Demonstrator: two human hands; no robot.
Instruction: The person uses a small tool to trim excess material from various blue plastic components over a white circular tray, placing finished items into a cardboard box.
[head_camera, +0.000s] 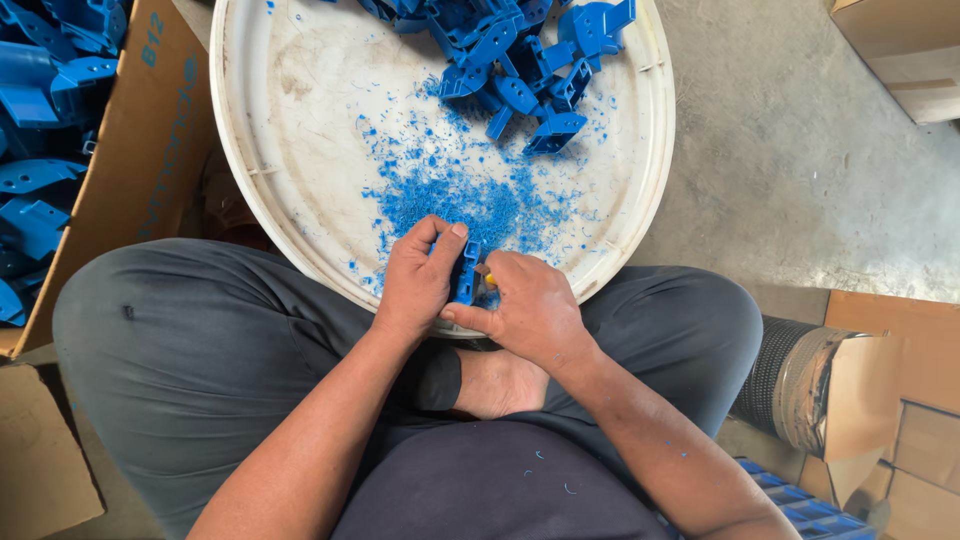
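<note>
My left hand (418, 280) grips a small blue plastic part (466, 272) over the near rim of a big round white tray (300, 120). Touching the same part from the right, my right hand (532, 306) holds a small tool with a yellow bit showing between its fingers (490, 281). Blue plastic shavings (455, 195) lie scattered on the tray just beyond my hands. A heap of several blue plastic parts (520, 60) sits at the tray's far side.
A cardboard box (150, 150) full of blue parts stands at the left. My crossed legs in grey trousers (200, 350) lie under the tray. Cardboard pieces (900, 400) and a dark roll (790, 380) are at the right, on concrete floor (800, 170).
</note>
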